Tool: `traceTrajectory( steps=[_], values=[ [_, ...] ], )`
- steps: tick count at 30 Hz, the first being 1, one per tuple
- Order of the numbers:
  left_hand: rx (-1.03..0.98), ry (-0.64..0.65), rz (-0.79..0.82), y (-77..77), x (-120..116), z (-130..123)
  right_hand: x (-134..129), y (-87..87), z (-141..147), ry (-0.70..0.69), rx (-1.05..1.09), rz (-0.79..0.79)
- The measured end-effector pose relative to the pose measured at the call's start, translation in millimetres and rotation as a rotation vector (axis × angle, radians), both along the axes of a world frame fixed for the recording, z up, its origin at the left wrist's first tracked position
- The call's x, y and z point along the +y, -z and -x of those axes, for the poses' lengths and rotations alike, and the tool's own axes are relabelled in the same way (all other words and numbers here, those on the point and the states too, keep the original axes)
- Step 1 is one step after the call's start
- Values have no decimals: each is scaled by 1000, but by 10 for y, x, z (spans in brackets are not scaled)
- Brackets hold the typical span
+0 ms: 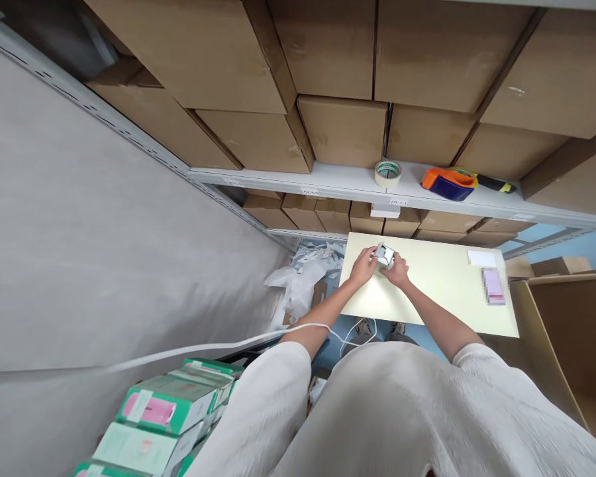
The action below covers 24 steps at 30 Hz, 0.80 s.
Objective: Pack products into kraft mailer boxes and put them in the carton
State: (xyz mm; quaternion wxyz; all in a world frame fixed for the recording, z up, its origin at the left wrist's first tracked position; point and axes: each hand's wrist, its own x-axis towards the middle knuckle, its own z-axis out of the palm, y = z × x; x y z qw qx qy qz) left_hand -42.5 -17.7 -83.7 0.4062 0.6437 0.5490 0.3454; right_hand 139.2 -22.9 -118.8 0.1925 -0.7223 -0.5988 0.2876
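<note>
Grasped from both sides, between left hand (362, 267) and right hand (398, 270), over the pale-yellow rectangular tabletop (447, 291): a small, white, boxlike carton (386, 256), equally near both, with long axis unclear.

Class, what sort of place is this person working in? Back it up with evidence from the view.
Probably a stockroom or packing area: cardboard boxes fill the metal shelving, a tape roll sits on a shelf, and both hands hold a small box over a table.
</note>
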Motion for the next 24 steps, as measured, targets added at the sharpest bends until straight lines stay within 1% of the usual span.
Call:
traceTrajectory(
  steps=[2,4,7,11,13,15,19,24],
  values=[
    [15,33,-12,21,-38,-26,-83,31,-31,-13,57,-32],
    [13,46,-19,42,-63,-43,-151,-3,-71,-50,141,-95],
    [6,54,-22,51,-69,-44,-210,-175,-140,-118,216,-196],
    [16,73,-36,11,-54,-22,-211,-476,-229,-250,176,-294],
    [16,76,-46,-27,-47,-18,-189,-583,-258,-297,130,-298],
    [17,68,-56,-74,-42,-23,-162,-648,-272,-308,87,-264],
    [21,59,-70,-180,-36,-41,-114,-705,-281,-293,35,-226],
    [20,97,-69,-267,-48,-36,-84,-756,-311,-335,-36,-225]
  ],
)
